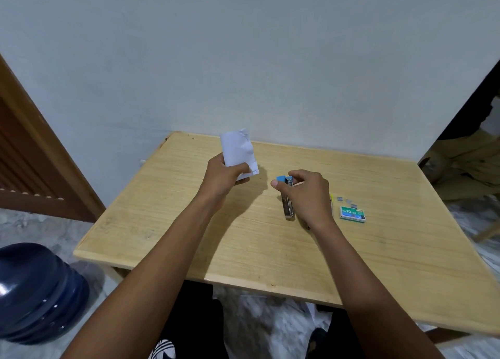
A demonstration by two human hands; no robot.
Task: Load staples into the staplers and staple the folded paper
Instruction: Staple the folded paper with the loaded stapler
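Note:
My left hand [223,178] grips a folded white paper [239,150] and holds it upright above the wooden table [189,237], a little left of centre. My right hand [304,193] holds a small stapler [287,196] with a blue top and metal body, its blue end pointing toward the paper. A gap separates stapler and paper. A green staple box [352,214] lies to the right of my right hand, with several loose staple strips [347,199] just behind it.
A thin yellow object [331,200] lies partly hidden beside my right wrist. A dark blue water jug [38,293] stands on the floor at the left. A wooden door [35,153] is at the left, the wall directly behind the table.

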